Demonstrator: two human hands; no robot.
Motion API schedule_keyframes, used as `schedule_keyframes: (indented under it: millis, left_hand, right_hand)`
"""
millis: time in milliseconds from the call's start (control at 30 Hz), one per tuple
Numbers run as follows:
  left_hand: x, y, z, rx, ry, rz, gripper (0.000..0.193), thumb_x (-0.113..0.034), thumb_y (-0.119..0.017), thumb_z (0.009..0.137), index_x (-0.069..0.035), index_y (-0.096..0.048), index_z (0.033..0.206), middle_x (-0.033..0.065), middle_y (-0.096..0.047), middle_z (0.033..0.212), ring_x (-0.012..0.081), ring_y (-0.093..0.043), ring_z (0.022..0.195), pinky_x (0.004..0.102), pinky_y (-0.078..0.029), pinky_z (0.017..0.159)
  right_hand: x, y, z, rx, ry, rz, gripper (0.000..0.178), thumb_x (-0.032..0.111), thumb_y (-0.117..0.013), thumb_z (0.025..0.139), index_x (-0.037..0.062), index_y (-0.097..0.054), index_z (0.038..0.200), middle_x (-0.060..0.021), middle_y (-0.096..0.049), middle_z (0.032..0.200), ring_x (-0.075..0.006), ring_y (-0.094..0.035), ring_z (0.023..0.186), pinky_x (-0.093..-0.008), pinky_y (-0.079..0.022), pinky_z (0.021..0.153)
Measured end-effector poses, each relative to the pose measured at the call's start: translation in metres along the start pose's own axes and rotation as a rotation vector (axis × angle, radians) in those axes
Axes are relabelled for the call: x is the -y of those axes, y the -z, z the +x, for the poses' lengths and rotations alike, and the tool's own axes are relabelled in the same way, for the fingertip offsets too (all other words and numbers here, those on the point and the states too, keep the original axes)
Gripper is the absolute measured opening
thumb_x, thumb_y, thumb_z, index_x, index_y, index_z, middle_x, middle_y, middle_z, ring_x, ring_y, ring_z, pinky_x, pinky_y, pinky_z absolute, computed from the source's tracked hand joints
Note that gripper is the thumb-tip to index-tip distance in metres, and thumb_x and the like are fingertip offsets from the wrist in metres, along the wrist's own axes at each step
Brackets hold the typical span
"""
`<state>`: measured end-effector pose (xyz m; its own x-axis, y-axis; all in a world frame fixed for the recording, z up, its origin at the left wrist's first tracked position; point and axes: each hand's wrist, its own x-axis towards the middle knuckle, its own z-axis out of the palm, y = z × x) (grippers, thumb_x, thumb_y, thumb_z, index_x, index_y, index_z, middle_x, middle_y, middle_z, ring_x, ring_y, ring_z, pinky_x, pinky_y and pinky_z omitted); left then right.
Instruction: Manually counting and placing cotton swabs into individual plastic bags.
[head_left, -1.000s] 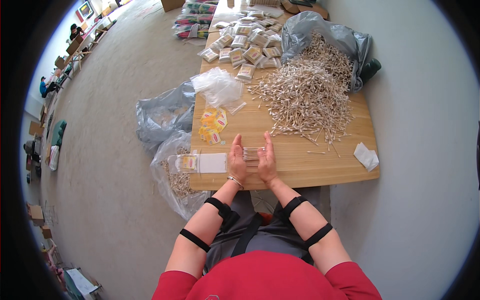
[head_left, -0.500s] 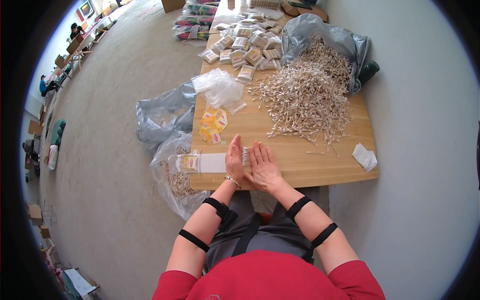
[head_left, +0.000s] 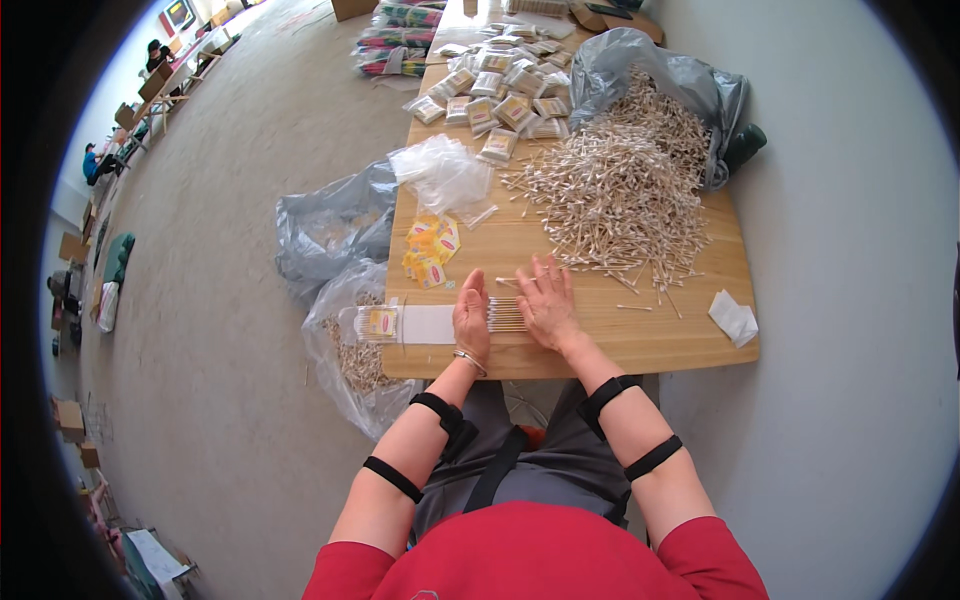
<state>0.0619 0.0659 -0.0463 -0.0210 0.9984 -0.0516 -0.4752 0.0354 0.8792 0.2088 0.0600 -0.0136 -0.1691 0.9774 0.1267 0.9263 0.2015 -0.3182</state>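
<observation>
A flat row of cotton swabs (head_left: pixel 507 315) lies on the table between my two hands. My left hand (head_left: pixel 471 318) stands on edge with its fingers stretched, its palm by the left ends of the row. Over the right ends, my right hand (head_left: pixel 547 308) lies flat with its fingers spread. One loose swab (head_left: pixel 505 281) sits just beyond the row. Left of my left hand is a white strip (head_left: pixel 428 325), and beside it a clear bag of swabs with a yellow card (head_left: pixel 379 323). A big heap of loose swabs (head_left: pixel 630 200) spreads beyond my right hand.
Yellow cards (head_left: pixel 432 250) and clear empty bags (head_left: pixel 445 175) lie at the table's left. Filled packets (head_left: pixel 490 85) pile up farther back. A grey plastic bag (head_left: pixel 625 60) holds more swabs. Folded white tissue (head_left: pixel 733 318) rests at right. Plastic bags (head_left: pixel 335 230) stand beside the table.
My right hand has moved right and slightly away from me, its fingers spreading. More of the swab row now shows between my hands. My left hand stays almost in place.
</observation>
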Motion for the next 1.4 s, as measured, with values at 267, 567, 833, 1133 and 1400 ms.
schedule_keyframes:
  millis: [267,567,833,1133,1400]
  left_hand:
    - [-0.001,-0.003,-0.004,-0.059,-0.053,0.006,0.05,-0.033,-0.037,0.1,0.001,-0.035,0.138,0.0119,-0.036,0.143,0.0202,-0.033,0.133,0.0312,-0.026,0.11]
    - [0.003,-0.004,-0.002,-0.066,-0.079,-0.015,0.049,-0.03,-0.038,0.1,0.003,-0.036,0.136,0.0134,-0.039,0.14,0.0211,-0.036,0.131,0.0308,-0.028,0.109]
    - [0.002,-0.003,-0.002,-0.068,-0.071,0.005,0.049,-0.031,-0.038,0.1,0.003,-0.037,0.135,0.0139,-0.041,0.139,0.0208,-0.038,0.129,0.03,-0.03,0.108]
    - [0.001,-0.003,-0.003,-0.051,-0.092,0.034,0.049,-0.031,-0.039,0.1,0.003,-0.038,0.135,0.0139,-0.042,0.138,0.0211,-0.038,0.129,0.0301,-0.03,0.107]
    - [0.0,-0.003,-0.002,-0.015,-0.071,0.036,0.051,-0.033,-0.037,0.1,0.003,-0.036,0.136,0.0144,-0.039,0.14,0.0212,-0.035,0.131,0.0307,-0.028,0.109]
  right_hand:
    - [0.003,0.0,-0.006,-0.059,-0.001,0.023,0.041,0.024,-0.049,0.089,0.0139,-0.049,0.129,-0.0141,-0.029,0.146,-0.0335,-0.015,0.14,-0.0487,-0.01,0.113]
    - [0.01,-0.003,-0.006,-0.11,-0.001,0.101,0.031,0.02,-0.053,0.086,0.0145,-0.056,0.116,-0.0137,-0.034,0.141,-0.0339,-0.021,0.136,-0.0487,-0.013,0.113]
    - [0.014,-0.006,-0.005,-0.071,0.002,0.114,0.033,0.024,-0.054,0.087,0.0175,-0.057,0.119,-0.0137,-0.033,0.142,-0.034,-0.022,0.136,-0.0488,-0.015,0.112]
    - [0.009,0.002,0.0,-0.191,-0.024,-0.01,0.039,0.03,-0.053,0.088,0.0183,-0.056,0.125,-0.0131,-0.034,0.142,-0.0336,-0.023,0.135,-0.0479,-0.016,0.111]
    - [0.012,-0.01,-0.011,-0.296,-0.035,0.525,0.041,0.018,-0.048,0.09,0.0047,-0.047,0.129,-0.0178,-0.037,0.14,-0.0336,-0.031,0.132,-0.0413,-0.021,0.111]
